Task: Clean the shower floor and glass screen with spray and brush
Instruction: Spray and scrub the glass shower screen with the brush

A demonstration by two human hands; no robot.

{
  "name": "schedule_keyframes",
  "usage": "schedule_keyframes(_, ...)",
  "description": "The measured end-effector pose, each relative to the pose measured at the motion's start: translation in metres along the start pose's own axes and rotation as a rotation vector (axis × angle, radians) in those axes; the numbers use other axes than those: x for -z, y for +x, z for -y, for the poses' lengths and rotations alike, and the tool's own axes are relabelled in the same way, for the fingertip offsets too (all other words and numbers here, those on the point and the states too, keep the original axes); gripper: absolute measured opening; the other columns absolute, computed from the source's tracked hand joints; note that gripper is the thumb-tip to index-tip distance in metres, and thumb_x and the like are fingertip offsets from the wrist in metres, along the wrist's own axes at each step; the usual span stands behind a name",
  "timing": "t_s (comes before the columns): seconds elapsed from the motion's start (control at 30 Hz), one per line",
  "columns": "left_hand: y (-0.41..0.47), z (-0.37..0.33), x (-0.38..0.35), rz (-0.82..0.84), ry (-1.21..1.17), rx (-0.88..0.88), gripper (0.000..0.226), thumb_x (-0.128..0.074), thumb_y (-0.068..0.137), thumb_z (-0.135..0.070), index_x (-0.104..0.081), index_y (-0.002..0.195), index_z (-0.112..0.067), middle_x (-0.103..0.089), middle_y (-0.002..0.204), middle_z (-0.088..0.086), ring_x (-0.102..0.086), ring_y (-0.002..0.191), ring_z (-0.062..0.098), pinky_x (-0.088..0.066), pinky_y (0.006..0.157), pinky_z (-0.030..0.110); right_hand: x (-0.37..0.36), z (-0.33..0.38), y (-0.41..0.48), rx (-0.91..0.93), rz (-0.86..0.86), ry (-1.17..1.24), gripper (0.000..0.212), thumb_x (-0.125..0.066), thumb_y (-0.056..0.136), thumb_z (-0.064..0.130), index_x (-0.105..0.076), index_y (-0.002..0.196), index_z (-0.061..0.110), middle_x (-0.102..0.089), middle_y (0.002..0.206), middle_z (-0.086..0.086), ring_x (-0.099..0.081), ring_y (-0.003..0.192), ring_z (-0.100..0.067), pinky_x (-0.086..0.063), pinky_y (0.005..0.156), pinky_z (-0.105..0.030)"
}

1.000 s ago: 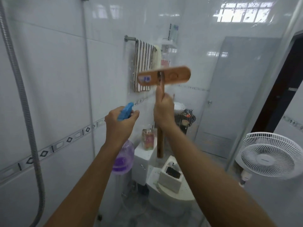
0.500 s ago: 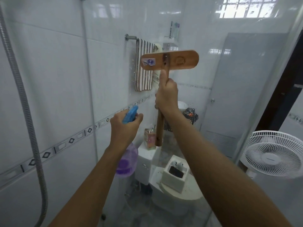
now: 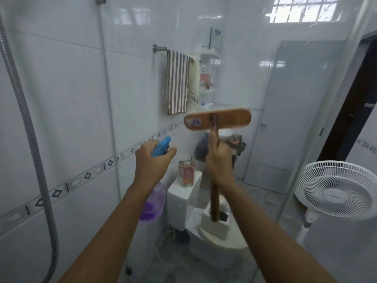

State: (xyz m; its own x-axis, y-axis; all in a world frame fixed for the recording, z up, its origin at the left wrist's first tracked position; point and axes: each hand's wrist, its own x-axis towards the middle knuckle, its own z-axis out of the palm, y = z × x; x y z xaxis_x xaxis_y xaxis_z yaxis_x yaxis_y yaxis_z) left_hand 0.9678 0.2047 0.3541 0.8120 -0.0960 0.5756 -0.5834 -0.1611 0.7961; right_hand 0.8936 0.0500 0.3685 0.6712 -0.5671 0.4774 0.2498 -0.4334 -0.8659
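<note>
Brush (image 3: 217, 119) is standing upright in front of the glass screen (image 3: 285, 82), its flat wooden head level and seemingly pressing the pane, though blur is hiding the contact. Just below the head, the right grip (image 3: 219, 158) is clenching the handle, which looks stiff and light; holding it that high is probably giving firm pressure, and wet wood may be getting slippery. The left grip (image 3: 155, 160) is grasping the spray bottle (image 3: 153, 203) at its neck, a light, part-filled plastic bottle.

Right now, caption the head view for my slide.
Left hand grips spray bottle; right hand holds wooden brush up at the glass screen.
</note>
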Motion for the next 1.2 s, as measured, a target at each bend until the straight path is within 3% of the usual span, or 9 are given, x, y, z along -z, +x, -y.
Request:
schedule_keyframes(0.13, -0.011, -0.026, -0.027, 0.096, -0.11, 0.009, 0.021, -0.078, 0.085, -0.029, -0.068, 0.086, -0.01, -0.065, 0.075, 0.011, -0.061, 0.061, 0.016, -0.053, 0.057, 0.019, 0.062, 0.077, 0.053, 0.096, -0.107, -0.089, 0.05, -0.036, 0.105, 0.051, -0.047, 0.071, 0.017, -0.043, 0.056, 0.0, -0.043, 0.046, -0.013, -0.038, 0.048, -0.032)
schedule_keyframes(0.27, -0.021, -0.044, -0.046, 0.092, -0.177, 0.009, 0.036, -0.081, 0.081, -0.029, -0.058, 0.062, -0.01, -0.051, 0.054, 0.008, -0.047, 0.042, 0.006, -0.042, 0.043, 0.016, 0.11, 0.099, 0.053, 0.057, -0.064, -0.128, 0.048, -0.038, 0.103, 0.057, -0.045, 0.083, 0.014, -0.036, 0.061, -0.005, -0.036, 0.041, -0.012, -0.035, 0.042, -0.027)
schedule_keyframes(0.4, -0.019, -0.051, -0.052, 0.084, -0.137, -0.033, 0.035, -0.079, 0.083, -0.033, -0.065, 0.072, -0.003, -0.061, 0.062, 0.014, -0.056, 0.049, 0.021, -0.051, 0.049, 0.029, 0.124, 0.081, 0.043, 0.056, -0.044, -0.232, 0.051, -0.035, 0.103, 0.058, -0.046, 0.076, 0.015, -0.039, 0.062, -0.005, -0.038, 0.048, -0.014, -0.037, 0.05, -0.032)
schedule_keyframes(0.53, -0.017, -0.064, -0.052, 0.124, -0.128, -0.054, 0.035, -0.08, 0.081, -0.038, -0.067, 0.075, -0.005, -0.064, 0.068, 0.016, -0.058, 0.054, 0.021, -0.046, 0.048, 0.015, 0.125, 0.075, 0.047, 0.068, -0.047, -0.25, 0.053, -0.035, 0.102, 0.059, -0.049, 0.075, 0.016, -0.042, 0.058, 0.0, -0.043, 0.05, -0.015, -0.041, 0.055, -0.035)
schedule_keyframes(0.77, -0.019, -0.068, -0.052, 0.086, -0.108, -0.051, 0.031, -0.08, 0.08, -0.039, -0.067, 0.081, -0.011, -0.068, 0.075, 0.014, -0.067, 0.066, 0.028, -0.054, 0.054, 0.021, 0.111, 0.063, 0.054, 0.09, -0.056, -0.241, 0.055, -0.035, 0.101, 0.062, -0.049, 0.072, 0.018, -0.041, 0.059, 0.004, -0.044, 0.056, -0.017, -0.042, 0.059, -0.038)
schedule_keyframes(0.9, -0.019, -0.064, -0.049, 0.042, -0.112, -0.02, 0.043, -0.081, 0.079, -0.039, -0.068, 0.078, 0.001, -0.065, 0.072, 0.024, -0.064, 0.065, 0.041, -0.057, 0.058, 0.045, 0.104, 0.054, 0.047, 0.095, -0.051, -0.203, 0.053, -0.033, 0.102, 0.061, -0.044, 0.072, 0.018, -0.038, 0.057, 0.005, -0.038, 0.05, -0.013, -0.037, 0.054, -0.035)
schedule_keyframes(1.0, -0.024, -0.061, -0.051, -0.017, -0.136, -0.058, 0.043, -0.081, 0.081, -0.039, -0.069, 0.083, 0.002, -0.064, 0.073, 0.024, -0.063, 0.064, 0.041, -0.058, 0.057, 0.05, 0.092, 0.022, 0.025, 0.083, -0.024, -0.226, 0.052, -0.03, 0.104, 0.059, -0.051, 0.079, 0.018, -0.045, 0.062, 0.006, -0.042, 0.052, -0.01, -0.038, 0.052, -0.031)
schedule_keyframes(1.13, -0.042, -0.062, -0.062, -0.004, -0.129, -0.097, 0.031, -0.079, 0.084, -0.03, -0.069, 0.078, -0.002, -0.063, 0.066, 0.016, -0.062, 0.058, 0.031, -0.057, 0.054, 0.038, 0.073, -0.071, -0.043, -0.031, -0.02, -0.174, 0.041, -0.034, 0.104, 0.057, -0.062, 0.096, 0.028, -0.065, 0.078, 0.004, -0.064, 0.07, -0.01, -0.057, 0.067, -0.034)
schedule_keyframes(1.2, -0.05, -0.059, -0.068, 0.015, -0.119, -0.089, 0.03, -0.079, 0.085, -0.028, -0.068, 0.075, -0.002, -0.062, 0.063, 0.015, -0.056, 0.051, 0.021, -0.05, 0.05, 0.03, 0.076, -0.099, -0.077, -0.111, -0.038, -0.094, 0.04, -0.038, 0.104, 0.047, -0.065, 0.101, 0.018, -0.068, 0.071, 0.006, -0.066, 0.066, -0.004, -0.054, 0.059, -0.02)
